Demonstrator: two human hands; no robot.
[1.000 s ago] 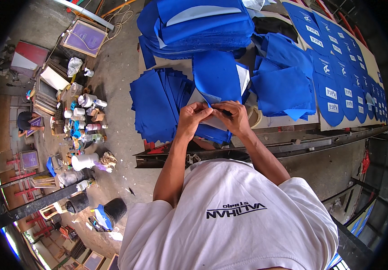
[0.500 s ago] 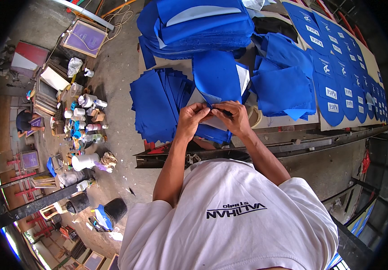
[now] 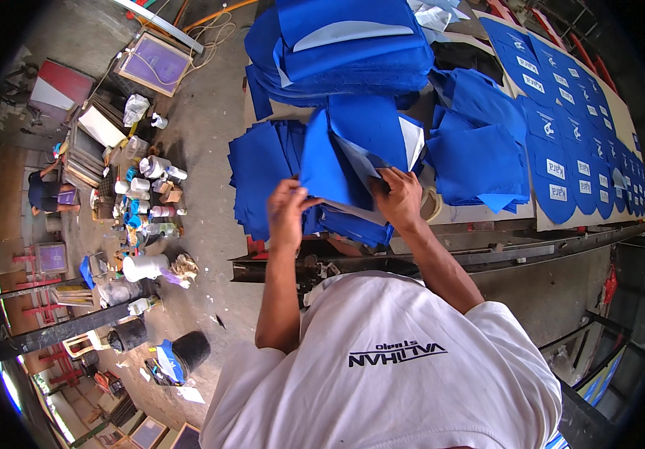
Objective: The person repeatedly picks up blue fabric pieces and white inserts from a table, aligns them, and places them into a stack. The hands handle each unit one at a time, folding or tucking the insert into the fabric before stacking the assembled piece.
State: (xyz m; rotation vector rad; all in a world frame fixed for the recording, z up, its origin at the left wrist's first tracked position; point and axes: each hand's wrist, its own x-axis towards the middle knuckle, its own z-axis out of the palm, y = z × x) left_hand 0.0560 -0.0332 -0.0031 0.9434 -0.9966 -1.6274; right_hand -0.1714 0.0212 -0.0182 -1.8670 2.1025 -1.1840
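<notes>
A: Hands?

B: A corner of a blue sheet (image 3: 328,165) is pinched by the thumb and fingertips of the left hand (image 3: 286,206), slightly blurred. The fingers of the right hand (image 3: 400,196) are bent down at a pale underside beside it; whether anything is gripped there cannot be told.

A: Sheet where?

B: At 12 o'clock, just beyond the hands, near end raised. It is parted at the near edge from a second sheet (image 3: 371,120) behind. Whether the far ends are joined cannot be told.

A: How far along?

B: Judged midway through this pair: near edges are spread, left sheet not yet let go.

A: What's left?

B: Toward 6 o'clock, between the hands, a low pile (image 3: 356,224) is partly covered. At 10 o'clock a fanned pile (image 3: 254,168) is seen; between 2 and 3, a loose pile (image 3: 480,161). Which is finished cannot be told. Farther, at 12, a tall stack (image 3: 341,71), judged mostly unhandled.

A: Anything done?

B: Past the loose pile, same bearing, printed pieces (image 3: 558,150) are laid in rows; their printing looks done.
</notes>
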